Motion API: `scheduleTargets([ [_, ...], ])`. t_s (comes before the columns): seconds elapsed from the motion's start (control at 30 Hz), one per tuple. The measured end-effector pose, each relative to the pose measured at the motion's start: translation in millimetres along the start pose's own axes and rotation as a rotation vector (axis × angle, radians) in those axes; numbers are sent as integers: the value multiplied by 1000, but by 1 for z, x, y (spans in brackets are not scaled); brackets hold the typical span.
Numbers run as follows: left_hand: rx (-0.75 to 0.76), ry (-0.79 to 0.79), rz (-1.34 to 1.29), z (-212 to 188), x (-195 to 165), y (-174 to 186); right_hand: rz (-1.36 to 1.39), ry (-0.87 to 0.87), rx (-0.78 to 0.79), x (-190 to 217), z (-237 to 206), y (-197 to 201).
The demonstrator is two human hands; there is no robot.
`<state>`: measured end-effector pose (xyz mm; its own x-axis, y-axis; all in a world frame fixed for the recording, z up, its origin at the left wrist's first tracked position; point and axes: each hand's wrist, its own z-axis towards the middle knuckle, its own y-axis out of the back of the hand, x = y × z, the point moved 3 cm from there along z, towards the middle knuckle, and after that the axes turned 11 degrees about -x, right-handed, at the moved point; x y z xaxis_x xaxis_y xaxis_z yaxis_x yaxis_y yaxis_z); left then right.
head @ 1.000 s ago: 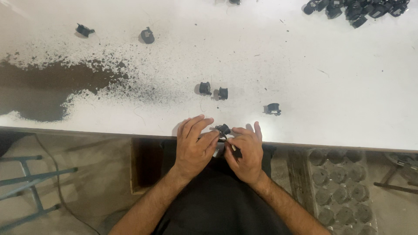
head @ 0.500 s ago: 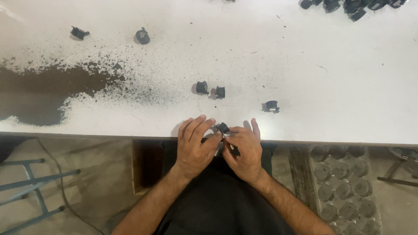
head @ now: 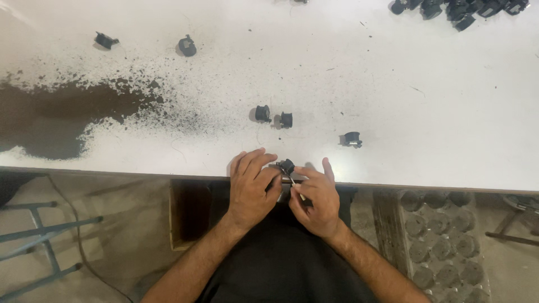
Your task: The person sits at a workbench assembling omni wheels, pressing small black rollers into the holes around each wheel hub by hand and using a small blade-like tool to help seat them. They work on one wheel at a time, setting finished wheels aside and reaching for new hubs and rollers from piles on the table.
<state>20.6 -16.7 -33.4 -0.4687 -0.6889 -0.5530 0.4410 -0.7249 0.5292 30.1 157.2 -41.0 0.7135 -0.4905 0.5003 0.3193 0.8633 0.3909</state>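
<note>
White table [head: 393, 101] edge, left hand [head: 251, 188] and right hand [head: 316, 196] pinching small black part [head: 286, 166]

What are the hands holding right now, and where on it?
Both hands, left and right, pinch a small black part at the table edge; exact grip spot unclear.

Small black plastic part [head: 287, 166], rounded and dark, held just above the near edge of the white table, pinched between the fingertips of the left hand [head: 251, 191] and the right hand [head: 315, 197]; a thin pale pin-like piece [head: 296, 188] slants down from it between the hands, details too small to tell
</note>
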Motion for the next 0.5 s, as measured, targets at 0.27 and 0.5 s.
scheduleTargets([
  [0.27,29,19,-26,1,2,2,22,22,62,-1,-1,-7],
  [0.5,42,39,-47,2,3,2,-8,12,42,5,8,-6],
])
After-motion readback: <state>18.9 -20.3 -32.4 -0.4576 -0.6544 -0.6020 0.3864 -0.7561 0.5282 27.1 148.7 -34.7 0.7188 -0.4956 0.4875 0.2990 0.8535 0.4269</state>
